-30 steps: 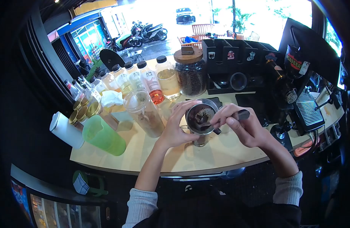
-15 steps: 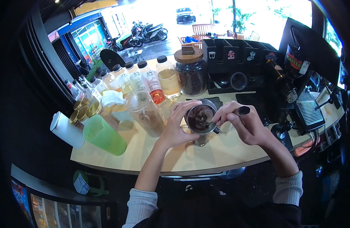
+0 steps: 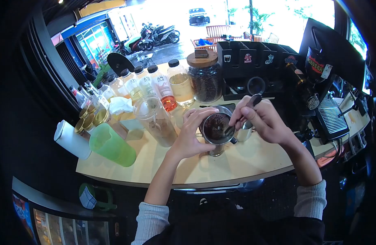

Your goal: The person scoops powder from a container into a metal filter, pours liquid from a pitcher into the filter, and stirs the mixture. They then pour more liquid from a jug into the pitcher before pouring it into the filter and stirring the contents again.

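A metal coffee dripper (image 3: 216, 141) with dark, wet coffee grounds (image 3: 216, 125) inside appears to rest on a clear glass (image 3: 217, 151) at the middle of the counter. My left hand (image 3: 193, 132) is wrapped round the dripper's left side. Between the fingers and thumb of my right hand (image 3: 262, 119) is a dark-handled spoon (image 3: 256, 99), tilted, its lower end dipping into the dripper at the right. A small metal pitcher (image 3: 244, 132) stands just right of the dripper, partly behind my right hand. Left of my left hand is a tall clear container (image 3: 151, 118) with brown contents.
Several bottles (image 3: 180, 83) line the counter's back left. A jar of coffee beans (image 3: 206, 81) stands behind the dripper, beside a black organiser (image 3: 249, 57). Toward the left edge are a green pitcher (image 3: 112, 145) and a white jug (image 3: 71, 139). An espresso machine (image 3: 333, 118) occupies the right.
My right hand has risen slightly, bringing the spoon's handle more upright above the dripper. More of the metal pitcher shows now. My left hand keeps its place.
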Motion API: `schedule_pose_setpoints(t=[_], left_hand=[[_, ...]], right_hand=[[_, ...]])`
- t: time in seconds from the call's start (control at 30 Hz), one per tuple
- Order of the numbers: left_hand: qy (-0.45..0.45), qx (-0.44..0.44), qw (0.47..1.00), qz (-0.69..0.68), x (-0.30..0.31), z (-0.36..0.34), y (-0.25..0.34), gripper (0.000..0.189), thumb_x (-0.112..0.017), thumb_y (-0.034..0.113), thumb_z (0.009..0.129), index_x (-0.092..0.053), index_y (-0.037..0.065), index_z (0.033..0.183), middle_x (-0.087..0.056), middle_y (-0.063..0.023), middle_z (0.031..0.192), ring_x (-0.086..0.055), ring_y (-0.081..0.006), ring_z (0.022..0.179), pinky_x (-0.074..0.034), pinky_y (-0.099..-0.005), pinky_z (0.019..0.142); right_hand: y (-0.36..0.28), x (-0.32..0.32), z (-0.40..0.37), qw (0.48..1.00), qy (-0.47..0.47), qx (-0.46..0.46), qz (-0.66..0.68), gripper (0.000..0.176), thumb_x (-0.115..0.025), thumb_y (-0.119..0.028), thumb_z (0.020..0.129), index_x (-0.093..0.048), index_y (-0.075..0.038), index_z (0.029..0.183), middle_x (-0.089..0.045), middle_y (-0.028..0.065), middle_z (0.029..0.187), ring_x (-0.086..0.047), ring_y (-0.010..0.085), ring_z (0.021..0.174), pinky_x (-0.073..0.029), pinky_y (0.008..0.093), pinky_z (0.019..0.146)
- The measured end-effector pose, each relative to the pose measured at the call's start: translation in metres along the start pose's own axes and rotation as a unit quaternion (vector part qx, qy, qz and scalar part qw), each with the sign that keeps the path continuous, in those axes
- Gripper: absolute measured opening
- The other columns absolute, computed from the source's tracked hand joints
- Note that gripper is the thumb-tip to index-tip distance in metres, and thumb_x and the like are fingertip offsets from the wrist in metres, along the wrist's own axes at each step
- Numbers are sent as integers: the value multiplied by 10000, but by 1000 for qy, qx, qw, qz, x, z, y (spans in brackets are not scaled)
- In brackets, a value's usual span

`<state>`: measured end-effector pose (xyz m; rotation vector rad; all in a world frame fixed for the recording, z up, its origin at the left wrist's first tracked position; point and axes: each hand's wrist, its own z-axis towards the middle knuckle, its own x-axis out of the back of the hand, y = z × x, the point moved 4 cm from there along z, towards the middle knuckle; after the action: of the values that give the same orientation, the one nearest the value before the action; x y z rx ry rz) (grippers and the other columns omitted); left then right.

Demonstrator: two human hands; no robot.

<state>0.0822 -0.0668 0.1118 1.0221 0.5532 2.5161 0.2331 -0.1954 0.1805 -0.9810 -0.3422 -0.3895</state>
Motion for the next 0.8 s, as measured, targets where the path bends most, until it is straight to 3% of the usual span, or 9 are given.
schedule_pose_setpoints(t=[0.13,0.2,0.43,0.53,0.6,0.7,0.8], left_hand=[[-4,11,1000,-7,1,-1,0,839,-823,209,519,-492,153,1288,-559,-47,1270,-483,-233,1231,-223,-436,1105],[2,5,1000,-6,0,-1,-2,836,-826,212,526,-491,155,1290,-559,-45,1271,-488,-232,1226,-225,-435,1104],[10,1,1000,-19,1,-2,-2,827,-826,207,529,-499,147,1287,-563,-45,1267,-495,-227,1221,-232,-428,1099],[11,7,1000,-18,1,-2,-3,825,-826,208,528,-504,146,1284,-565,-44,1266,-494,-222,1224,-233,-426,1099],[15,1,1000,-9,1,-2,-2,829,-826,211,527,-499,151,1286,-564,-43,1266,-494,-222,1224,-225,-437,1101],[3,6,1000,22,3,-2,0,835,-826,215,524,-492,155,1286,-562,-41,1268,-492,-226,1227,-212,-454,1107],[2,3,1000,20,2,-3,0,831,-825,218,529,-484,160,1285,-558,-40,1270,-490,-230,1231,-199,-469,1112]], right_hand=[[-8,-1,0,999,30,24,25,265,-442,-117,993,-637,37,901,-645,89,831,-632,149,709,-508,275,667],[-13,-6,-1,996,-13,83,-40,208,-475,-69,965,-631,43,884,-641,102,832,-620,161,691,-501,284,656],[-12,-5,-1,995,-14,89,-30,181,-484,-38,948,-625,48,873,-628,112,843,-609,175,682,-498,295,651],[-13,-9,-2,995,-48,71,-52,292,-430,-103,993,-648,66,898,-660,129,908,-659,170,768,-539,289,715],[-12,-9,-2,999,16,31,34,320,-409,-106,1002,-642,72,874,-638,128,918,-657,165,781,-538,285,717],[-2,-9,-2,1000,-16,-7,-18,348,-393,-125,1012,-639,73,865,-612,118,907,-651,155,787,-534,278,717],[-4,-3,0,999,54,-2,9,256,-425,-107,995,-605,36,883,-620,78,813,-635,129,704,-510,256,675]])
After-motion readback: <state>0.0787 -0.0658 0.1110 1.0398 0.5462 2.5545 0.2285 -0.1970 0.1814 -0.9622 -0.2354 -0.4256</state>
